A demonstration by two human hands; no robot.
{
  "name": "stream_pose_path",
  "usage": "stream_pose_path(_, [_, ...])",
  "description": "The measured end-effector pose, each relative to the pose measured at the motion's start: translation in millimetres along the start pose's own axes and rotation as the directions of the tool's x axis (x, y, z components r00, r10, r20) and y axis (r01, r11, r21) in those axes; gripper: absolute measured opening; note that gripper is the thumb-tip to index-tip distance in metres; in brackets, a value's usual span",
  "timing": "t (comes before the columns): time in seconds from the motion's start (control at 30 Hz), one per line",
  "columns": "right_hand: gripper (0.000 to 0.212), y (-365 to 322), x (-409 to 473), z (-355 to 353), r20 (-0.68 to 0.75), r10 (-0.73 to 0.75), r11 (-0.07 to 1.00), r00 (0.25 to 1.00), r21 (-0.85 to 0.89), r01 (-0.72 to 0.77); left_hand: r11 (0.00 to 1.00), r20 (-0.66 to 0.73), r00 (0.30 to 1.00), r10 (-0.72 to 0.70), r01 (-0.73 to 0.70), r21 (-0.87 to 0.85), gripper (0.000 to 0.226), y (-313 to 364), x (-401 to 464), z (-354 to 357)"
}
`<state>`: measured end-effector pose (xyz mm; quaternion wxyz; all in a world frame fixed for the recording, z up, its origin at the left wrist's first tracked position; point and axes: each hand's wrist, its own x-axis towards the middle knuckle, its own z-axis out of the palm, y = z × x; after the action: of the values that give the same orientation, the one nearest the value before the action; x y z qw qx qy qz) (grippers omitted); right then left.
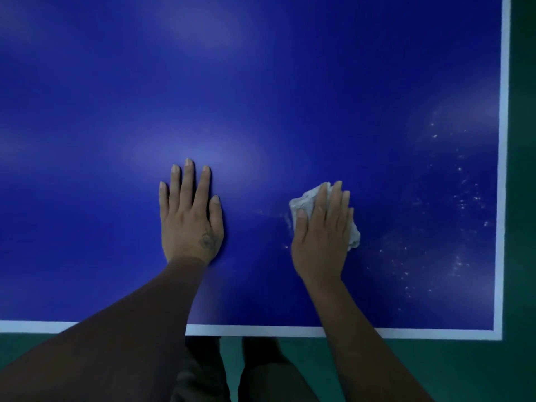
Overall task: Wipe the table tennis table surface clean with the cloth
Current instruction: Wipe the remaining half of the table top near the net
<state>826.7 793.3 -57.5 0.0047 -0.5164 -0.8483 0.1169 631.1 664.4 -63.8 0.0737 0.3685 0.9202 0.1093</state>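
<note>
On deep blue table-tennis desk, near right front corner: crumpled off-white cloth lying flat on surface, pinned under right hand. Right hand palm-down, fingers straight and held together, pressing on cloth rather than curling round it; thumb against cloth's left edge. Cloth visible past fingertips at upper left and again beside little-finger side at lower right; middle of cloth hidden by hand.

Left hand flat on bare blue surface, well left of cloth, not touching it. Fingers straight and slightly fanned, thumb alongside, palm down. Small dark mark on back of hand near thumb base, too blurred to make out.

Scatter of pale specks and dusty smears on surface right of cloth, running toward right edge; denser near white border line along that side. Faint whitish streak just left of cloth, beside thumb. Surface left of and beyond left hand showing only soft light reflections.

White border stripe also along near edge, meeting side stripe at corner, lower right. Dark green floor beyond both edges. Both forearms crossing near edge from below; dark trouser legs visible below desk between arms
</note>
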Motion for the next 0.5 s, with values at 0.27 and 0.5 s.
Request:
stream_pose_path(0.27, [0.064, 14, 124, -9, -0.094, -0.099, 0.995, 0.991, -0.017, 0.097, 0.999, -0.034, 0.998, 0.049, -0.049, 0.013, 0.058, -17, -34, -3])
stream_pose_path(0.5, [0.062, -29, 72, -5, 0.166, -0.470, 0.870, 0.867, -0.082, 0.487, 0.998, -0.034, 0.998, 0.056, -0.055, 0.018, 0.058, -17, -34, -3])
